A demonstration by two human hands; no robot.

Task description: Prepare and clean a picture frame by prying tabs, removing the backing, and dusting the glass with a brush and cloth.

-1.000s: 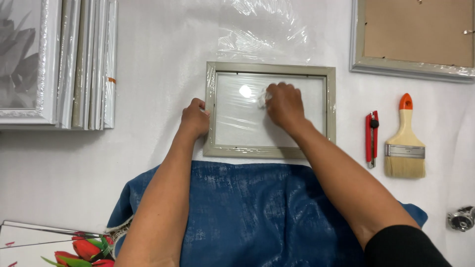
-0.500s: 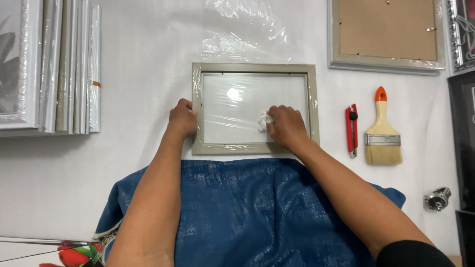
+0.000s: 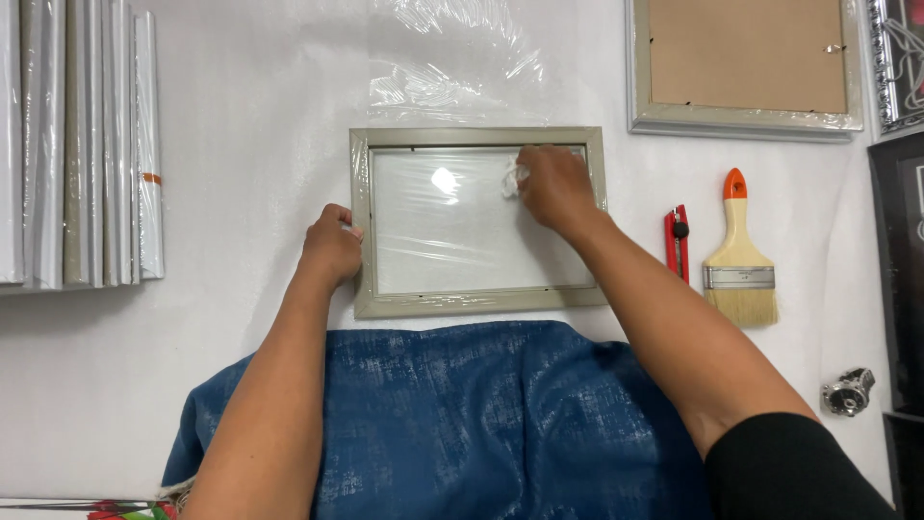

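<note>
A grey-green picture frame with a glass pane lies flat on the white table, wrapped at its edges in clear film. My left hand presses on the frame's left edge. My right hand rests on the upper right of the glass, closed on a small white wad that touches the pane. A glare spot shines on the glass left of the wad.
A blue cloth lies below the frame. A red utility knife and an orange-handled paintbrush lie to the right, with a metal knob lower right. Another frame lies face down top right, stacked frames stand at the left, and crumpled film is above.
My right hand moved with the white wad from the lower right of the glass up to its upper right. The left hand stayed on the frame's left edge.
</note>
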